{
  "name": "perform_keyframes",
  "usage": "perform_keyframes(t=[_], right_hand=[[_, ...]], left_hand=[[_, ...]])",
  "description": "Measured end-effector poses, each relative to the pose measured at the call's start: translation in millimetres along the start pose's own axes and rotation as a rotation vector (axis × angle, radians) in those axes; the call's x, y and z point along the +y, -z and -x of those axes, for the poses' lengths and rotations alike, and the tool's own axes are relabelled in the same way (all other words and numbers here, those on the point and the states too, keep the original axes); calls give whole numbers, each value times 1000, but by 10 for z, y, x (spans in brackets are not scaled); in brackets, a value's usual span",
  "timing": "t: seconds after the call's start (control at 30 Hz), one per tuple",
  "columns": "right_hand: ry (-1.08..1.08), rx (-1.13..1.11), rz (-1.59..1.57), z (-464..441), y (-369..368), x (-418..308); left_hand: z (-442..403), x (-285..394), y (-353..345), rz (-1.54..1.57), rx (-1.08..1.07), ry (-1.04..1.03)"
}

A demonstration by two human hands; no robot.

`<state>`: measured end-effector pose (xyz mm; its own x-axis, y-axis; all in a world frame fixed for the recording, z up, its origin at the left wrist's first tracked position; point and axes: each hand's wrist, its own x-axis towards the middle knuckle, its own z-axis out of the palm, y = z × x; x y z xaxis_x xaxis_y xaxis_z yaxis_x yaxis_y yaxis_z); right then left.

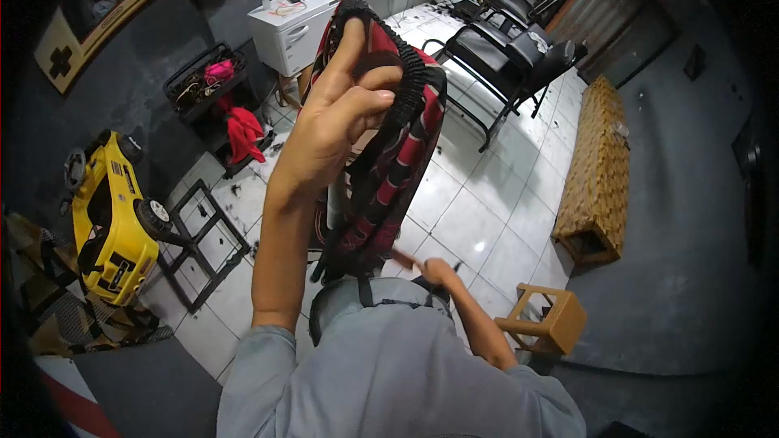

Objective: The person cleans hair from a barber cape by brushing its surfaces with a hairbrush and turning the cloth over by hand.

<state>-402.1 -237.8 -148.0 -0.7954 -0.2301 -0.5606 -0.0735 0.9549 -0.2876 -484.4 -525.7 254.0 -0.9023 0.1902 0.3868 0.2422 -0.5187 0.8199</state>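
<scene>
Red and black patterned cloth, gathered along a black elastic band [414, 77], makes up the garment [410, 182] raised in front of the person's chest, above the tiled floor [450, 195]. The left hand [329, 118] is up against it: the index finger stretches into the top edge of the band, while the other fingers bend in near the thumb. Whether they pinch any cloth, I cannot tell. The right hand [438, 272] is lower, just beside the garment's bottom end, its fingers curled; what it holds, if anything, is too small and blurred to tell.

Right of the person stand a small wooden stool [560, 320] and a long woven bench [592, 178] set along the wall. Black padded chairs [560, 61] stand farther off, beyond the garment. To the left lie a black frame [224, 217] and, near it, a yellow toy car [122, 251]. Bright red cloth [243, 134] hangs by a dark cart [187, 97], near a white cabinet [300, 40]. Dark bits are scattered over the tiles.
</scene>
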Motion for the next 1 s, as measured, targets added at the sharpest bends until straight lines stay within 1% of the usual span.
perform_keyframes(t=[0.03, 0.07, 0.13, 0.2, 0.27, 0.3, 0.33, 0.4, 0.43, 0.47, 0.53, 0.57, 0.6, 0.67, 0.7, 0.73, 0.77, 0.83, 0.87, 0.9, 0.93, 0.97, 1.0], right_hand=[[14, 82, -205, 4, 195, -23], [27, 166, -408, 61, 545, -126], [63, 429, -919, 365, 1296, -670], [243, 251, -1507, 818, 2018, -1145], [532, 320, -1639, 1055, 2256, -1452], [573, 296, -1635, 1098, 2241, -1512], [491, 264, -1590, 1151, 2198, -1615], [471, -23, -1377, 941, 1831, -1558], [462, 89, -1148, 793, 1550, -1484], [450, 194, -913, 624, 1233, -1358], [445, 351, -411, 355, 574, -924], [297, 174, -265, 445, 501, -817], [146, 0, -122, 524, 440, -693], [27, 69, -106, 272, 118, -246], [-38, 95, -104, 203, -27, -108], [-36, 190, -187, 231, 194, -139], [26, 375, -276, 185, 346, -120], [17, 549, -786, 260, 990, -415], [62, 462, -1278, 547, 1474, -794], [186, 426, -1462, 740, 1796, -1019], [315, 420, -1562, 945, 2082, -1251], [397, 466, -1584, 1044, 2186, -1401], [482, 513, -1600, 1079, 2217, -1502]], left_hand=[[7, 4, -15, -82, 21, 25], [7, -11, -34, -135, -22, 24], [-3, -25, -60, -245, -106, 17], [-8, -68, -73, -285, -141, 45], [-19, -108, -104, -325, -182, 73], [-32, -97, -151, -272, -191, 74], [-45, -107, -152, -247, -180, 53], [-72, -150, -116, -199, -151, 5], [-80, -181, -102, -148, -114, -70], [-108, -182, -79, -202, -68, -149], [-98, -47, 36, -161, -86, -108], [-51, 36, -20, -83, -5, -98], [-42, 80, -11, -68, -4, -81], [-35, 117, -19, -22, -72, -90], [-29, 127, -16, -15, -83, -55], [-17, 136, -16, -4, -95, -17], [-25, 142, -25, 8, -108, 13], [-64, 139, -111, -65, -153, 97], [-69, 129, -139, -103, -176, 144], [-88, 76, -115, -180, -204, 166], [-108, 22, -92, -257, -234, 185], [-114, -22, -113, -312, -252, 175], [-125, -99, -122, -355, -269, 108]])
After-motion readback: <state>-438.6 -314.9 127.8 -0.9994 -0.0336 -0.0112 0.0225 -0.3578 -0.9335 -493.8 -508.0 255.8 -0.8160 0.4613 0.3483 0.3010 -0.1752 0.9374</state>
